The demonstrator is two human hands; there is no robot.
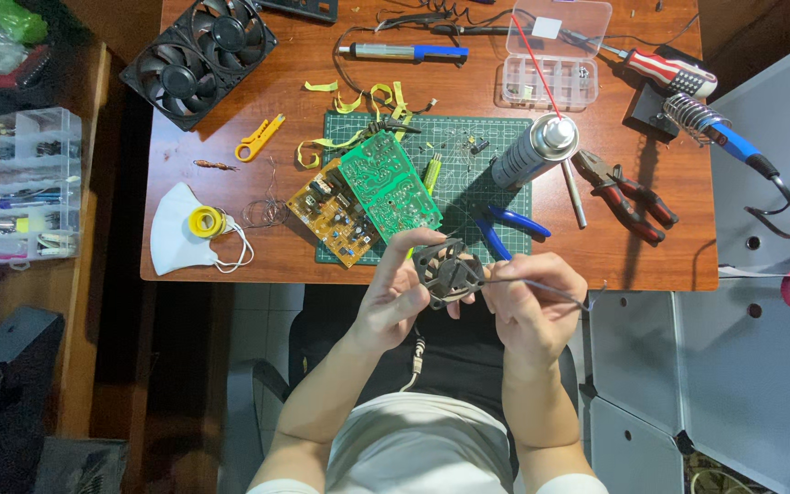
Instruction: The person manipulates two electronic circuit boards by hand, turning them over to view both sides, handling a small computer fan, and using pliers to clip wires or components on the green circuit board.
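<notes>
My left hand (398,295) and my right hand (532,302) together hold a small dark fan frame (448,272) just in front of the table's near edge, above my lap. The left fingers pinch its left rim; the right fingers grip its right side along with a thin grey wire (555,291) that trails off to the right. On the green cutting mat (468,178) beyond lie a green circuit board (389,186) and an orange-brown circuit board (333,215).
On the wooden table (651,261): two black fans (198,55), spray can (534,151), red pliers (628,197), blue-handled cutters (509,229), yellow wire stripper (260,137), white mask (180,240), clear parts box (555,55), screwdriver (669,71), soldering iron (733,137). A plastic organiser (18,187) stands at left.
</notes>
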